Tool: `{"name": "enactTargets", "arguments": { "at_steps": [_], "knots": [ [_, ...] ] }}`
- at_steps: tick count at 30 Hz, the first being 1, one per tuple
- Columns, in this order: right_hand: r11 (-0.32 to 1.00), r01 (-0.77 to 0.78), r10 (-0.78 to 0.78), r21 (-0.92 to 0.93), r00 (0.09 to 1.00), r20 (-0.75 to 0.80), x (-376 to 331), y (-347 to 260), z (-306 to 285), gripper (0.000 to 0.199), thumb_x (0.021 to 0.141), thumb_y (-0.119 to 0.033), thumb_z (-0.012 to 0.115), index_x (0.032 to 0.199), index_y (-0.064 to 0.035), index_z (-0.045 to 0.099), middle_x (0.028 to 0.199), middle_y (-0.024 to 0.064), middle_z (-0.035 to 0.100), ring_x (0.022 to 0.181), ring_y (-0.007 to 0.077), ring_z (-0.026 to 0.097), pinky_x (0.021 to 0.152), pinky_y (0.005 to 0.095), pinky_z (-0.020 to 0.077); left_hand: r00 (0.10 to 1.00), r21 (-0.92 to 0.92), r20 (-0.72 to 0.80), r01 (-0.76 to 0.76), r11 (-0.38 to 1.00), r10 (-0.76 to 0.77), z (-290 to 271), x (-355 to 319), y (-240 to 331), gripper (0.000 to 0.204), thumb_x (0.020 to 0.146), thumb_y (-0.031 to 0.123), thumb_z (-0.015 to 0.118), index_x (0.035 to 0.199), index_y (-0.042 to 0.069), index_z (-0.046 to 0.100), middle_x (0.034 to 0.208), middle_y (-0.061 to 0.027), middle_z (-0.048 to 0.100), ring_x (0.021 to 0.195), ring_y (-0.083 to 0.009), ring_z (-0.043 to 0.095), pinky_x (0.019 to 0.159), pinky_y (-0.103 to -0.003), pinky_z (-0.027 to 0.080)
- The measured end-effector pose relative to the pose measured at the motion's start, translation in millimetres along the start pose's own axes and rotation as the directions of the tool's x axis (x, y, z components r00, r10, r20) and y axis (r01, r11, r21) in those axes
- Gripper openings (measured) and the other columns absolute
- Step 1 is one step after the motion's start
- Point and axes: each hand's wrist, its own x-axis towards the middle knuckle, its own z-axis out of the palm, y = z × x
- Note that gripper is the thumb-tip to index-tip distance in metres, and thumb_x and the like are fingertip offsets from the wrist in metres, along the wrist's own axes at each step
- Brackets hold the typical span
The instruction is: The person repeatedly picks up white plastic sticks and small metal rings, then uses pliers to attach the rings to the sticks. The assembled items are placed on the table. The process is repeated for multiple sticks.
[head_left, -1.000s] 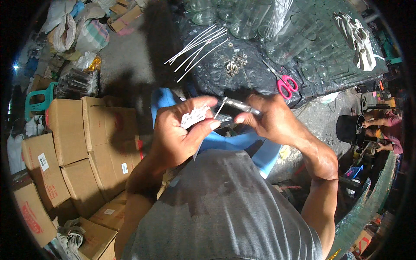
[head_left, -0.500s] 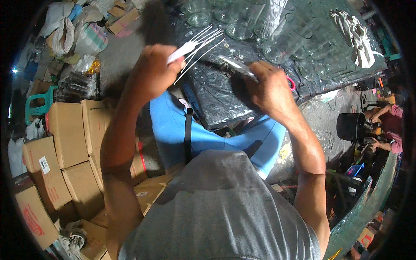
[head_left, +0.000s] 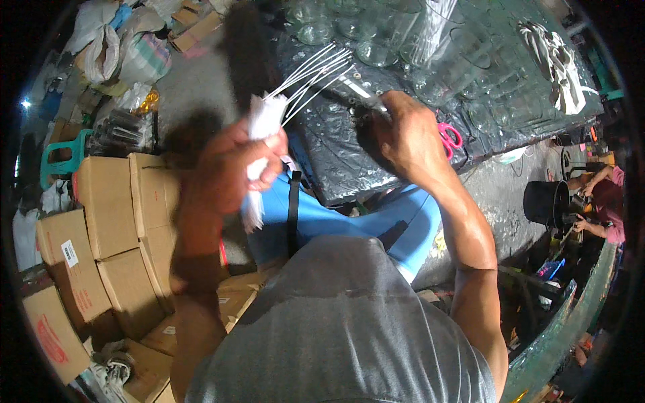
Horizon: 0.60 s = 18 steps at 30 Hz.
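Head view showed me, from afar, the left hand wrapped around a white bundle near thin white rods on the desk, and the right hand gripping a shiny tool above it, seemingly mid-fitting, the next move probably calling for steady tool-tip placement.

On my feed I'm counting one left hand, one right hand, one white bundle, one pair of pink scissors, one black bucket, one co-worker, and glasses too crowded to tally.
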Motion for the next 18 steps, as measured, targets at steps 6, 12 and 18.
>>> {"name": "enactTargets", "arguments": {
  "at_steps": [6, 12, 18],
  "knots": [
    [0.992, -0.089, 0.089, 0.092, 0.996, 0.002, -3.8, -4.2, -5.3, 0.012, 0.084, -0.001, 0.062, 0.094, 0.0028, 0.056, 0.081, 0.0266, 0.06, 0.08, 0.047, 0.062, 0.069, 0.0501, 0.0477, 0.992, -0.549, 0.122, 0.056, 0.834, 0.013, 35.1, -10.9, -57.4, 0.025, 0.091, 0.004, 0.057, 0.115, -0.002, 0.06, 0.089, -0.0103, 0.058, 0.072, -0.0182, 0.055, 0.059, -0.03, 0.041],
    [0.923, -0.166, 0.134, 0.347, 0.984, 0.115, -25.7, -19.6, -18.0, 0.014, 0.088, -0.003, 0.065, 0.102, 0.0011, 0.066, 0.084, 0.0171, 0.066, 0.08, 0.0301, 0.066, 0.072, 0.0382, 0.05, 0.991, -0.525, 0.102, -0.017, 0.851, 0.082, 52.2, -17.1, -78.0, 0.034, 0.093, 0.002, 0.059, 0.126, -0.004, 0.057, 0.099, -0.0112, 0.062, 0.078, -0.0212, 0.061, 0.062, -0.032, 0.043],
    [0.691, -0.375, 0.223, 0.618, 0.924, 0.311, -35.8, -50.9, -16.5, 0.019, 0.091, -0.018, 0.075, 0.096, -0.0001, 0.07, 0.075, 0.0001, 0.064, 0.07, 0.0061, 0.053, 0.062, 0.0266, 0.0447, 0.992, -0.359, 0.04, -0.101, 0.928, 0.123, 62.1, -25.4, -69.7, 0.028, 0.097, 0.003, 0.059, 0.124, -0.004, 0.058, 0.097, -0.0125, 0.067, 0.075, -0.0188, 0.066, 0.058, -0.027, 0.045]
  ]
}}
